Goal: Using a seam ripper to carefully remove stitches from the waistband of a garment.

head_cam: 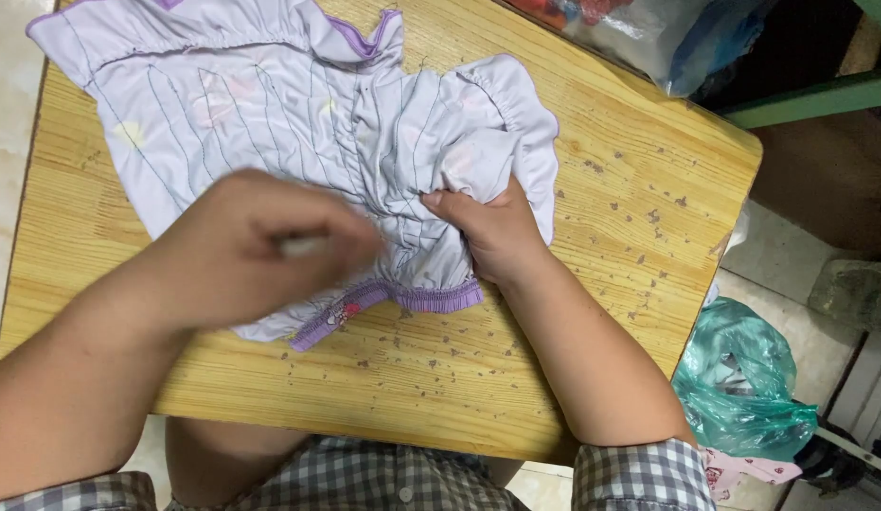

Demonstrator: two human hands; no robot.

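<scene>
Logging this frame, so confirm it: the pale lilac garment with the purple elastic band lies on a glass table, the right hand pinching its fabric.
Not quite. The table is wooden, light and grain-lined, not glass. The head view shows it. The rest stands: the pale lilac garment with the purple elastic band lies on it, the right hand pinching its fabric.

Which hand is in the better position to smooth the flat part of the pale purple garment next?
Probably the left hand: it is above the flat middle of the garment and appears free, though blurred. The right hand is occupied, gripping bunched fabric at the garment's right side on the wooden table.
</scene>
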